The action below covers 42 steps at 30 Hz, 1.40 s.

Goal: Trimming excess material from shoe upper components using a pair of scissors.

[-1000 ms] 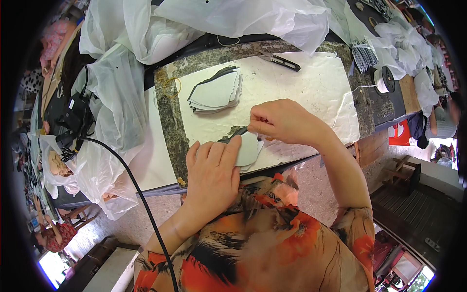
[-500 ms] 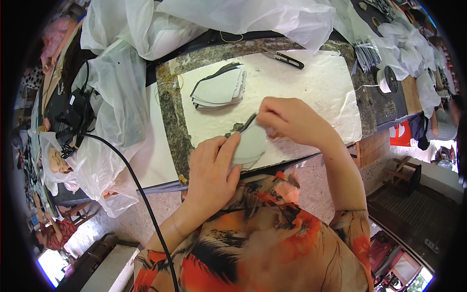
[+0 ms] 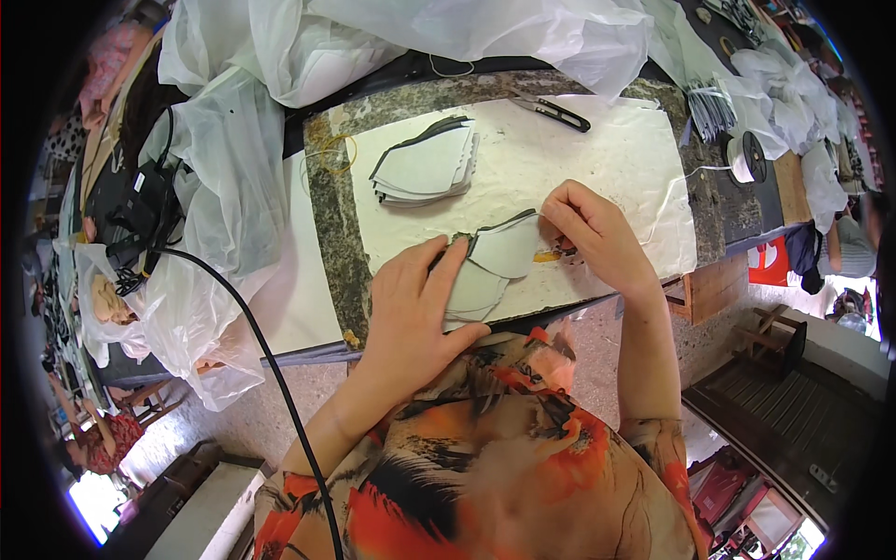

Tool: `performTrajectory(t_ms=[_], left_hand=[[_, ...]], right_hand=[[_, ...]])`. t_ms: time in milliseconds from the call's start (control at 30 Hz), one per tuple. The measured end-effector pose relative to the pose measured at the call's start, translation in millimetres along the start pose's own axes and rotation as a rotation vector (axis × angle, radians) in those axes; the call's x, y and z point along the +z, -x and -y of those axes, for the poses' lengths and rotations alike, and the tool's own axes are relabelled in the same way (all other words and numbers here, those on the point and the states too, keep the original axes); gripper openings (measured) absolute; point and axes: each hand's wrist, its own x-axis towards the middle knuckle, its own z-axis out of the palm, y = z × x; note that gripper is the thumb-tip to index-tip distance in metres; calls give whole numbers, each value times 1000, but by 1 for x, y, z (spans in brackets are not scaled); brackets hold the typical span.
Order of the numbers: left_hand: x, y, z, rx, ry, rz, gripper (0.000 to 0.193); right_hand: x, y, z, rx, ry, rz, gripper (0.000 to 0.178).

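My left hand (image 3: 415,308) lies flat on a small pile of pale grey cut pieces (image 3: 476,289) near the table's front edge, fingers spread over them. My right hand (image 3: 593,238) pinches the right edge of the top grey piece (image 3: 509,247), which has a dark rim and is lifted slightly. Something small and yellow shows under the right fingers. A second stack of grey pieces (image 3: 425,168) sits farther back on the white paper sheet (image 3: 607,159).
Black snips (image 3: 555,110) lie at the back of the sheet. A spool of white tape (image 3: 747,157) stands at right. Clear plastic bags (image 3: 224,168) pile at left and behind. A black cable (image 3: 252,327) runs down the left. The stone table edge (image 3: 327,252) borders the sheet.
My right hand has slid right along the top grey piece to its edge. The left hand stays pressed on the pile.
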Motion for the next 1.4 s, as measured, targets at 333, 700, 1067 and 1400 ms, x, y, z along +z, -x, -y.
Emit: performTrajectory(t_ms=[333, 700, 1067, 1400], left_hand=[[-22, -1, 45, 65, -170, -36, 74], [-42, 0, 49, -101, -311, -180, 78], [17, -54, 6, 193, -238, -14, 49], [10, -44, -3, 12, -203, 30, 46]], right_hand=[[17, -4, 0, -222, 207, -108, 21], [23, -5, 6, -68, 6, -15, 23], [18, 1, 3, 45, 36, 52, 22], [12, 22, 4, 70, 124, 2, 21]])
